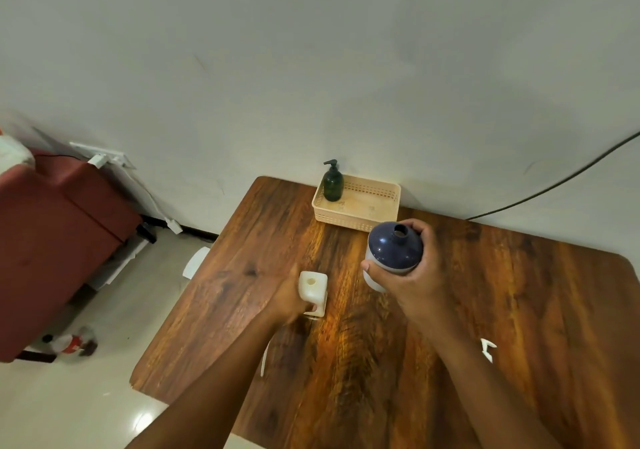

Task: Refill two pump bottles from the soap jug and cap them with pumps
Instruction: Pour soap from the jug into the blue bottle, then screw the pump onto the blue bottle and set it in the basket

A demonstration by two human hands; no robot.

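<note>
So the right hand [412, 275] is wrapped tight around a navy-topped bottle [394, 251], thumb across the near side and fingers curled round the far side, holding it up over the wooden table [519, 310]. Its neck is uncapped, the round opening plainly visible from above (lower body looks pale grey, mostly covered by the palm). The left hand [289, 301] is closed on the handle of the cream soap jug [313, 292], whose top hole is open too; the hand is a bit motion-blurred, so I can't say whether the jug's base is touching the table. The two containers are near each other but apart, jug to the left of the bottle. At the back edge by the wall, a dark green pump bottle [332, 185] with its pump already on stands upright in the left corner of a beige basket [363, 221].
</note>
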